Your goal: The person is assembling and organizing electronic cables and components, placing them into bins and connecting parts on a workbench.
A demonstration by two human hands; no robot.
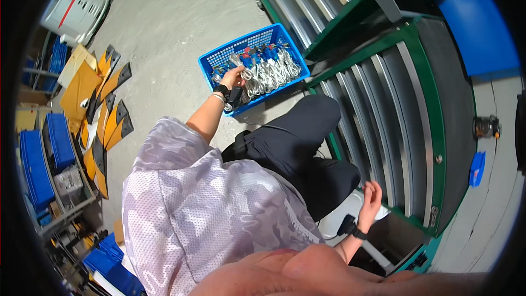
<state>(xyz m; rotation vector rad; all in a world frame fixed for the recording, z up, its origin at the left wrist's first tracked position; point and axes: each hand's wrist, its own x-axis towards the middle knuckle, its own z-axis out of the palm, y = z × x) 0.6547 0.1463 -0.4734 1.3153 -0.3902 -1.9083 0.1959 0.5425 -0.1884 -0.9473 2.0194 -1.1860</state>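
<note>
A blue plastic basket [205,66] stands on the floor ahead of me, filled with several bundled white cables [268,77]. Some red and blue ends show along the far side of the bundles. My left hand [233,77] reaches over the basket's left part, its fingers closed around a white cable bundle [237,61]. A dark device is strapped at that wrist. Off to the right, my right hand [371,204] is raised beside my knee, with fingers loosely bent and apart and nothing visible in them. It is nearest to the green tool cabinet's lower drawers.
A green tool cabinet [405,126] with grey drawers stands close on my right, and a second one [307,0] beyond it. Yellow and black pieces [104,126] lie on the left floor. Blue bins [36,159] fill a shelf at the left. A white round container [341,216] is near my right hand.
</note>
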